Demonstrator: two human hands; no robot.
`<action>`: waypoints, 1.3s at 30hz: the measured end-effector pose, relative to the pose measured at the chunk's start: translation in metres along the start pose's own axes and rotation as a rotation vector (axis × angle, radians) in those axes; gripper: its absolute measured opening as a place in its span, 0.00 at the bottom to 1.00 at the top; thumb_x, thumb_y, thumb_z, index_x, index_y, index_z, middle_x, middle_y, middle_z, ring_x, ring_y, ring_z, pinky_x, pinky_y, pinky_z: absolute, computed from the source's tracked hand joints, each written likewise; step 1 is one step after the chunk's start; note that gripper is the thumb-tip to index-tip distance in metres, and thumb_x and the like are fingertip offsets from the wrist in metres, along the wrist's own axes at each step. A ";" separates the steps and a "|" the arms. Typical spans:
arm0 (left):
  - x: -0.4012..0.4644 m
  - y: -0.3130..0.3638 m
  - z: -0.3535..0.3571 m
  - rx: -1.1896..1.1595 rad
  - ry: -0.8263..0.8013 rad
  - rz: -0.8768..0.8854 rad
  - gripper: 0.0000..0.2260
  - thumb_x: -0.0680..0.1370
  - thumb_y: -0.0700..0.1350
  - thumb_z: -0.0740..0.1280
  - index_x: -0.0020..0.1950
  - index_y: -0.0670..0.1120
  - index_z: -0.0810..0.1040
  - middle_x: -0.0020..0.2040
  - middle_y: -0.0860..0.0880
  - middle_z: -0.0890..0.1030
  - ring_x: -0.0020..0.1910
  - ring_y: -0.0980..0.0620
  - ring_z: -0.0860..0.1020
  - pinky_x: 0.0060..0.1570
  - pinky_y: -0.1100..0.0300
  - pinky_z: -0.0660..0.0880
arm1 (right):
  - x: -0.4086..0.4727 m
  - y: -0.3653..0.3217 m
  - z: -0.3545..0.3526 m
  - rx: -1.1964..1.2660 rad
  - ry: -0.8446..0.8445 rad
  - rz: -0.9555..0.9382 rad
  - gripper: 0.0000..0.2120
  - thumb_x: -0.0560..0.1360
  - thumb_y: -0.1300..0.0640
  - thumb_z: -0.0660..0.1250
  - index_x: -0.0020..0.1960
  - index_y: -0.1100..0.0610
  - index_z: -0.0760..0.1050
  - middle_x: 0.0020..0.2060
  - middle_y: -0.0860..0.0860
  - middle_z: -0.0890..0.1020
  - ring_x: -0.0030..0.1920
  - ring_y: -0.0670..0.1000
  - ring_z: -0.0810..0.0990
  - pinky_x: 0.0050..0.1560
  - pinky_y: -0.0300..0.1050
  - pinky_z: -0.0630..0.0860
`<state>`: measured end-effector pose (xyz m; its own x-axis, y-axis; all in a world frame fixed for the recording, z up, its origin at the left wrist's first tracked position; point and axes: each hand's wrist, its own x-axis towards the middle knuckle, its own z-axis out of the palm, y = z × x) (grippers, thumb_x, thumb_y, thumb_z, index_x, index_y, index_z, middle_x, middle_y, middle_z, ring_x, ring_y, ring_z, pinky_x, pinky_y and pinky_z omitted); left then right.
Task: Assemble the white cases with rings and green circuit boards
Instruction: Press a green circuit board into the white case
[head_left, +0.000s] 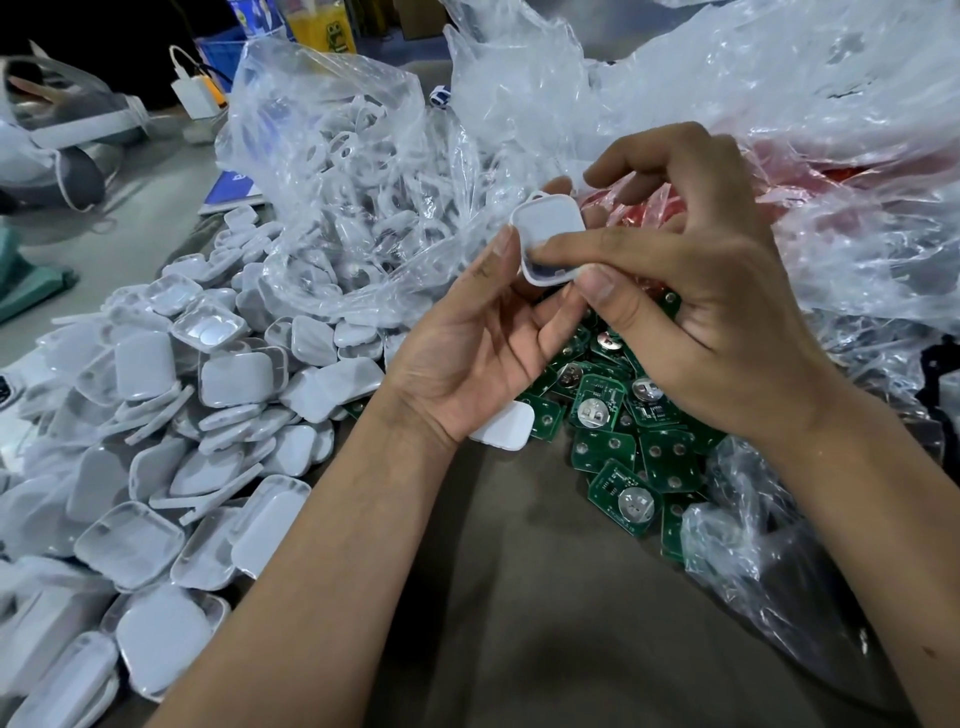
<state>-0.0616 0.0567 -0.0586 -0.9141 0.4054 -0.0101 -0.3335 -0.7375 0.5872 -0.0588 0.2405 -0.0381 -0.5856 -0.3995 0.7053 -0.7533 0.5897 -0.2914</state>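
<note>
A white square case with a small ring loop at its top is held up above the table between both hands. My left hand cups it from below, thumb against its left edge. My right hand pinches its lower edge from the right with thumb and index finger. A heap of green circuit boards with round silver battery holders lies under the hands. A big pile of white case halves covers the table's left side. White rings fill a clear plastic bag behind.
Crumpled clear plastic bags spread across the back and right, one over red parts. One white case lies beside my left wrist. A white charger and a headset sit at the far left. Bare brown tabletop lies between my forearms.
</note>
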 end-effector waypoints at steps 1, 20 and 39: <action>0.000 0.000 0.000 0.004 0.007 -0.003 0.19 0.76 0.47 0.68 0.66 0.42 0.78 0.64 0.41 0.78 0.58 0.47 0.80 0.59 0.59 0.79 | 0.000 0.000 0.000 -0.004 -0.005 -0.003 0.10 0.84 0.55 0.67 0.60 0.53 0.86 0.62 0.61 0.75 0.60 0.60 0.73 0.62 0.42 0.66; 0.005 0.006 -0.004 -0.173 0.104 0.170 0.27 0.74 0.40 0.68 0.73 0.42 0.70 0.73 0.39 0.73 0.61 0.38 0.78 0.57 0.52 0.80 | -0.003 0.009 0.011 0.031 -0.148 0.235 0.08 0.82 0.58 0.68 0.57 0.59 0.84 0.47 0.51 0.85 0.44 0.49 0.82 0.50 0.46 0.79; 0.004 0.006 -0.010 -0.201 0.038 0.231 0.17 0.71 0.28 0.70 0.58 0.37 0.78 0.57 0.33 0.81 0.58 0.34 0.82 0.61 0.45 0.80 | -0.002 0.011 -0.002 0.331 -0.628 0.379 0.08 0.72 0.48 0.77 0.40 0.50 0.81 0.34 0.46 0.84 0.32 0.45 0.80 0.36 0.38 0.78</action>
<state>-0.0695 0.0483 -0.0634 -0.9777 0.1967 0.0728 -0.1512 -0.9014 0.4057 -0.0653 0.2494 -0.0419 -0.8044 -0.5917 0.0534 -0.4611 0.5651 -0.6842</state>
